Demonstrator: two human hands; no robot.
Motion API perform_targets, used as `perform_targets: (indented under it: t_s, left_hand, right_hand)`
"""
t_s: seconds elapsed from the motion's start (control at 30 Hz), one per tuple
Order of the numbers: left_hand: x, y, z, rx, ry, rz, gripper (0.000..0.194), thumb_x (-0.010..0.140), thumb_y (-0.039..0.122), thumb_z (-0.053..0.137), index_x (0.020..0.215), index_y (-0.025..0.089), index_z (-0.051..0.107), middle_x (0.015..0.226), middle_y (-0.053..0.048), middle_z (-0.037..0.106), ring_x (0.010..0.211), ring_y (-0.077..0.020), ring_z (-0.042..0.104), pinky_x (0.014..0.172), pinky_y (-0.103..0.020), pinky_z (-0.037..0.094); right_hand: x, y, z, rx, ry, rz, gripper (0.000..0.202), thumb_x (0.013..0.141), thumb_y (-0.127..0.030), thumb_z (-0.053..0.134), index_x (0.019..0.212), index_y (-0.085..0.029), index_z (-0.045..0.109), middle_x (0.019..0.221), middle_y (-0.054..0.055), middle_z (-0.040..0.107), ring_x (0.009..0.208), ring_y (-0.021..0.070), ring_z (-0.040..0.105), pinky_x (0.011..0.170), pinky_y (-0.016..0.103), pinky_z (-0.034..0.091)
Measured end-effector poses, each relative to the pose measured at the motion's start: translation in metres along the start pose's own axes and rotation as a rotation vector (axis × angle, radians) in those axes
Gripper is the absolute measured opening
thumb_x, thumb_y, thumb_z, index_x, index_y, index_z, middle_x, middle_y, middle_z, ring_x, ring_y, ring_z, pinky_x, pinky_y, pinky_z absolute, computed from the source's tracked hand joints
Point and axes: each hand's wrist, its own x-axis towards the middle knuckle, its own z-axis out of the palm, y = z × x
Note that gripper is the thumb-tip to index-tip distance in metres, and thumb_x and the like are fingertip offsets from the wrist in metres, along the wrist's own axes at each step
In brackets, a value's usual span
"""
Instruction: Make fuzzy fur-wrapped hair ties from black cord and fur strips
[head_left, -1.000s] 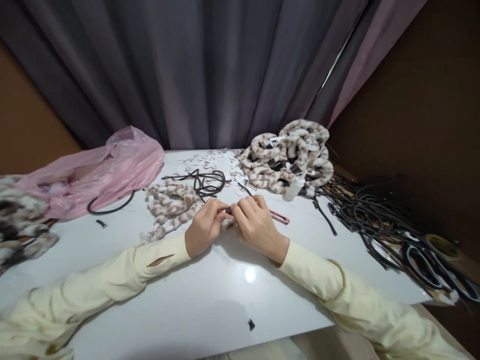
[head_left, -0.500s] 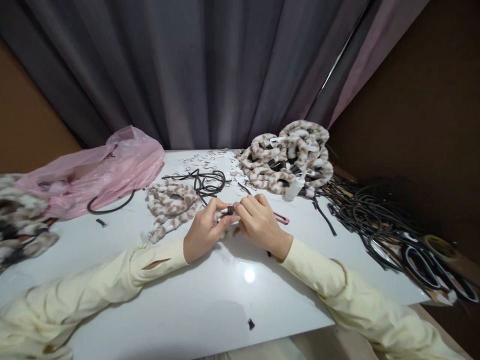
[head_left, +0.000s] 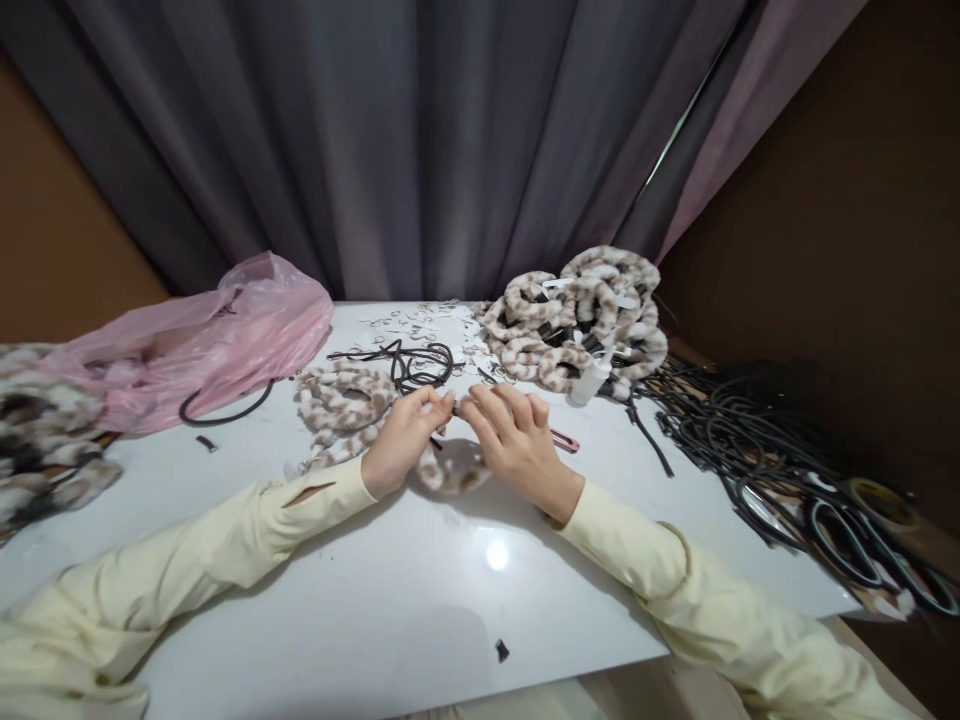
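Note:
Both hands meet over the middle of the white table. My left hand pinches one end of a fluffy white-and-brown spotted tube, thumb and forefinger pressed together. My right hand has its fingertips closed at the same spot, palm down. The tube curves in a loop below the hands. Something small and dark shows between the fingertips, mostly hidden. A pink-handled tool lies just right of my right hand. Another spotted fluffy tube lies coiled left of my left hand.
Fluffy spotted rings are heaped at the back right, a small white bottle before them. Black cords and scissors crowd the right edge. A pink plastic bag and a black cord coil lie behind.
My hands have tilted upward and the fingers shifted at the join, and the dark piece is now more covered. More of the fluffy loop hangs visible beneath them.

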Motion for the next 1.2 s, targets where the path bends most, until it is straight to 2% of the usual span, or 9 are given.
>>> perform_targets:
  t_s: [0.13,0.27,0.4,0.47,0.6,0.73,0.87,1.07,1.2]
  left_hand:
    - [0.005,0.002,-0.001,-0.265,0.012,-0.251,0.037,0.075,0.042,0.061,0.061,0.017,0.039,0.055,0.006,0.039,0.049,-0.0060,0.036,0.050,-0.019,0.032]
    - [0.008,0.002,-0.001,-0.333,0.049,-0.317,0.039,0.071,0.042,0.065,0.060,0.017,0.037,0.054,0.006,0.039,0.048,-0.0058,0.036,0.048,-0.018,0.031]
    - [0.008,-0.006,0.000,-0.134,0.053,-0.126,0.038,0.076,0.044,0.057,0.057,0.017,0.037,0.053,0.005,0.038,0.050,-0.0076,0.037,0.050,-0.020,0.030]
    - [0.007,-0.010,0.000,0.095,0.087,0.047,0.034,0.078,0.042,0.054,0.058,0.017,0.041,0.052,0.006,0.038,0.050,-0.0080,0.035,0.050,-0.021,0.029]
    - [0.004,-0.015,0.000,0.428,0.135,0.261,0.025,0.081,0.034,0.051,0.064,0.018,0.046,0.053,0.006,0.044,0.044,-0.0075,0.034,0.045,-0.021,0.026]
    - [0.002,-0.018,0.000,0.513,0.108,0.427,0.021,0.082,0.025,0.050,0.063,0.018,0.047,0.059,0.003,0.055,0.052,-0.0091,0.047,0.050,-0.020,0.033]
    - [0.005,-0.023,-0.002,0.600,0.078,0.569,0.021,0.084,0.022,0.047,0.064,0.018,0.047,0.061,0.001,0.055,0.059,-0.0116,0.052,0.057,-0.021,0.038]
    - [0.010,-0.026,-0.004,0.729,-0.007,0.614,0.027,0.090,0.022,0.038,0.064,0.019,0.044,0.060,0.000,0.051,0.062,-0.0135,0.051,0.061,-0.024,0.039]
    - [0.009,-0.024,-0.003,0.696,0.020,0.552,0.013,0.089,0.022,0.041,0.077,0.020,0.045,0.068,0.000,0.055,0.061,-0.0130,0.053,0.060,-0.023,0.040]
  right_hand:
    - [-0.004,-0.007,0.000,0.126,-0.118,-0.015,0.024,0.089,-0.010,0.040,0.107,-0.014,0.057,0.112,0.013,0.061,0.104,0.0242,0.047,0.076,0.035,0.030]
    - [-0.001,-0.016,0.007,0.408,-0.361,0.322,0.026,0.084,-0.014,0.046,0.108,-0.011,0.055,0.097,0.014,0.063,0.086,0.0230,0.051,0.070,0.033,0.036]
    - [0.007,-0.019,0.012,0.884,-0.515,0.713,0.012,0.084,-0.025,0.050,0.081,-0.015,0.057,0.062,-0.001,0.054,0.057,0.0126,0.045,0.054,0.023,0.033]
    - [0.010,-0.017,0.011,1.023,-0.518,0.805,0.021,0.084,-0.025,0.048,0.065,-0.016,0.051,0.054,-0.004,0.047,0.052,0.0099,0.040,0.051,0.021,0.030]
    - [0.013,-0.013,0.003,0.991,-0.498,0.678,0.030,0.084,-0.016,0.046,0.054,-0.017,0.041,0.050,-0.004,0.040,0.050,0.0089,0.035,0.052,0.022,0.026]
    - [0.011,-0.014,-0.003,0.787,-0.446,0.474,0.026,0.079,-0.007,0.047,0.055,-0.016,0.045,0.056,-0.001,0.046,0.060,0.0123,0.041,0.056,0.024,0.027]
    - [0.008,-0.013,-0.004,0.570,-0.437,0.354,0.021,0.079,-0.007,0.048,0.061,-0.016,0.053,0.061,0.003,0.053,0.067,0.0166,0.044,0.058,0.026,0.029]
    - [0.005,-0.010,-0.008,0.306,-0.511,0.149,0.013,0.080,-0.003,0.049,0.082,-0.013,0.056,0.072,0.005,0.058,0.067,0.0172,0.049,0.061,0.027,0.033]
    - [0.006,-0.010,-0.014,0.184,-0.477,-0.015,0.011,0.085,-0.006,0.046,0.083,-0.013,0.054,0.073,0.005,0.056,0.064,0.0176,0.049,0.058,0.028,0.032]
